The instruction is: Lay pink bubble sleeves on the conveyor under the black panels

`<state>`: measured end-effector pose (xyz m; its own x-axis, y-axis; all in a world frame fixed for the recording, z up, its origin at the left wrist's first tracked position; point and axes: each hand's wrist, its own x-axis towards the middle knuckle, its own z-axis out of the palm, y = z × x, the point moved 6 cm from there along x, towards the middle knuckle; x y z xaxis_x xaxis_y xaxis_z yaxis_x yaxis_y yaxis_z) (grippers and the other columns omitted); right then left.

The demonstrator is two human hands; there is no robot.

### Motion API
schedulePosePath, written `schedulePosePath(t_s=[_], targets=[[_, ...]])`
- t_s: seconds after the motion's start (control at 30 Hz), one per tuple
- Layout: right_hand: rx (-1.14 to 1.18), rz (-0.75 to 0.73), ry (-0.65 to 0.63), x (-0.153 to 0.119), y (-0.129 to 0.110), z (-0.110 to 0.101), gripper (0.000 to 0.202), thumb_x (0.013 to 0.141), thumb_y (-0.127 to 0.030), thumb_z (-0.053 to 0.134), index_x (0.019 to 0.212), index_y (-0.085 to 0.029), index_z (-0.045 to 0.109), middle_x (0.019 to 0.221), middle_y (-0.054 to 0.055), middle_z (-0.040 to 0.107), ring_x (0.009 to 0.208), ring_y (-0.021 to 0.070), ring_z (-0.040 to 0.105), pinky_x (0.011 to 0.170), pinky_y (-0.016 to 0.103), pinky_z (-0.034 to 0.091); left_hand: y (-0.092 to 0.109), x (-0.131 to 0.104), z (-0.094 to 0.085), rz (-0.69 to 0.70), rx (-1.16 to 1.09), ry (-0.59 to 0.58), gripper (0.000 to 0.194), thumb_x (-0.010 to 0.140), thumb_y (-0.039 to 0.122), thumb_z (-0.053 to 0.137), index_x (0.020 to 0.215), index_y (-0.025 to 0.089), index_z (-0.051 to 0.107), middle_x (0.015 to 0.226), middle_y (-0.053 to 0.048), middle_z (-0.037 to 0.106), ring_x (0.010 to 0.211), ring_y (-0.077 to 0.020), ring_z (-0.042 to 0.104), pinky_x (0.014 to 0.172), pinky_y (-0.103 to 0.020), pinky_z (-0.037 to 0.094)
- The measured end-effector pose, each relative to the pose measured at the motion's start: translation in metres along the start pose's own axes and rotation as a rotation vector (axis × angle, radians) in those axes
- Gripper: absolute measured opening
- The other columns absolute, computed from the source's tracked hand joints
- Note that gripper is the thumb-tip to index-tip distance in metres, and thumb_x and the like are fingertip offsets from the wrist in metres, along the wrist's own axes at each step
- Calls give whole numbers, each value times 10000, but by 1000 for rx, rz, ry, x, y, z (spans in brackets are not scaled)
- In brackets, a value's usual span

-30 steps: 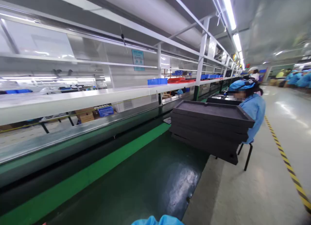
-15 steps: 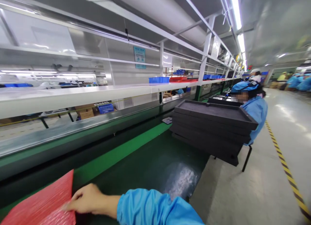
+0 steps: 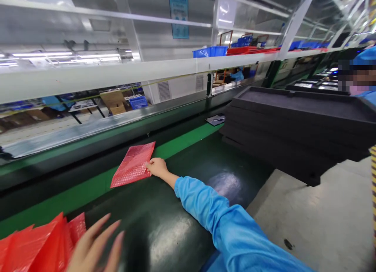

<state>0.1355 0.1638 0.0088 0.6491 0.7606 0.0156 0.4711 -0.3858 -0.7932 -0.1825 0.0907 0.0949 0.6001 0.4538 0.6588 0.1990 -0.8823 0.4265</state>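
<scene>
My right hand [image 3: 158, 167], in a blue sleeve, pinches the right edge of a red bubble-wrap bag [image 3: 133, 165]. The bag lies over the bright green strip of the dark green bench [image 3: 199, 158]. At the bottom left, my left hand [image 3: 95, 246] shows only its fingers, spread and slightly blurred, with nothing in them. Beside those fingers, to the left, is a pile of red bubble-wrap bags [image 3: 38, 244], partly cut off by the frame.
A tall stack of black trays [image 3: 293, 131] stands at the bench's right end. A flat grey piece [image 3: 216, 119] lies near it. Above the bench runs a white shelf [image 3: 117, 74] with a blue bin [image 3: 210, 51]. A co-worker [image 3: 364, 76] sits beyond the trays.
My right hand has carried the red bag forward onto the bench. My left hand and the pile of red bags have come into view as the camera tilted down.
</scene>
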Motion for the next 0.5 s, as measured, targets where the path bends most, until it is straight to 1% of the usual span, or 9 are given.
schedulePosePath(t_s=[0.03, 0.13, 0.17, 0.23, 0.3, 0.33, 0.37, 0.43, 0.5], targets=[[-32, -13, 29, 2, 1, -5, 192, 965, -354, 689, 914, -235, 831, 951, 25, 832, 938, 184, 748, 812, 244, 490, 9, -2, 15, 16, -3, -23, 289, 979, 452, 677, 1260, 463, 745, 1382, -64, 701, 1150, -370, 737, 856, -543, 711], [-120, 10, 160, 13, 9, -32, 209, 969, -324, 665, 1004, -223, 845, 1079, 63, 833, 1024, 203, 743, 864, 254, 488, 49, 3, 60, 79, -107, -120, 235, 997, 324, 640, 1197, 369, 755, 1298, -100, 750, 1095, -333, 774, 839, -473, 715], [-124, 47, 202, 18, 15, -42, 239, 990, -327, 639, 1027, -213, 845, 1087, 76, 831, 1024, 201, 740, 867, 251, 486, 65, 8, 71, 93, -179, -148, 221, 1003, 285, 630, 1177, 348, 750, 1234, -96, 774, 1044, -305, 787, 821, -435, 710], [-106, 128, 242, 28, 26, -57, 306, 1038, -354, 580, 1037, -193, 840, 1048, 89, 828, 981, 186, 736, 853, 239, 480, 96, 24, 81, 95, -348, -198, 179, 1008, 232, 625, 1115, 325, 735, 1024, -53, 803, 849, -236, 784, 724, -366, 675], [-107, 146, 220, 37, 31, -62, 347, 1059, -374, 551, 994, -187, 836, 984, 88, 823, 926, 176, 727, 831, 234, 468, 120, 41, 77, 52, -521, -218, 97, 1005, 231, 643, 982, 301, 707, 789, -7, 757, 655, -188, 709, 604, -336, 589], [-129, 129, 208, 40, 32, -61, 358, 1062, -383, 550, 965, -186, 833, 966, 92, 820, 912, 179, 723, 822, 239, 462, 129, 49, 72, 34, -616, -215, 106, 1005, 256, 653, 910, 289, 685, 700, 2, 716, 592, -179, 665, 563, -339, 542], [-165, 102, 200, 41, 30, -59, 370, 1062, -395, 553, 936, -185, 831, 961, 101, 818, 908, 188, 721, 813, 249, 456, 136, 55, 65, 25, -718, -213, 158, 1004, 296, 662, 846, 284, 669, 630, 4, 673, 545, -180, 631, 537, -353, 509], [-249, 36, 191, 39, 25, -52, 385, 1057, -411, 561, 894, -185, 827, 976, 121, 816, 918, 211, 723, 797, 270, 444, 144, 60, 53, 28, -912, -242, 246, 975, 415, 686, 752, 313, 677, 519, 0, 578, 459, -202, 578, 491, -396, 481], [-296, -35, 165, 35, 20, -42, 384, 1049, -417, 577, 850, -192, 816, 966, 122, 814, 915, 221, 726, 779, 277, 435, 142, 55, 51, 5, -1004, -348, 262, 896, 544, 720, 694, 377, 718, 446, -13, 488, 387, -235, 521, 431, -445, 464]])
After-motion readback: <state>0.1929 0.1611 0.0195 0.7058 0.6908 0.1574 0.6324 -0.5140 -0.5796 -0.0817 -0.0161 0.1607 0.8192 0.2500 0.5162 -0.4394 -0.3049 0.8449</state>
